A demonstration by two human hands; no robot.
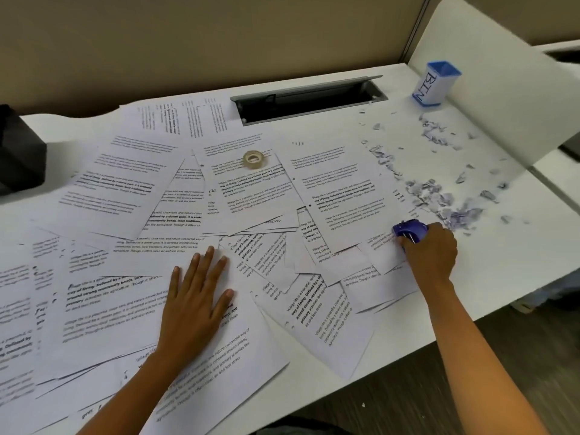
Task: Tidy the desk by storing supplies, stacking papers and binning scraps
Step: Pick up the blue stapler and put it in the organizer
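Observation:
Printed paper sheets [131, 189] lie scattered and overlapping across most of the white desk [518, 246]. My left hand [194, 296] rests flat with spread fingers on the sheets near the front. My right hand [431, 249] grips a small blue stapler [408, 230] at the right edge of the paper spread. A roll of clear tape [253, 159] sits on a sheet in the middle. Torn paper scraps [439, 193] are strewn over the right side of the desk. A blue and white cup marked BIN [434, 84] stands at the back right.
A black box [18, 152] stands at the far left edge. An open grey cable slot [309, 100] runs along the back of the desk. A white divider panel [508, 89] rises on the right behind the cup. The beige partition wall closes off the back.

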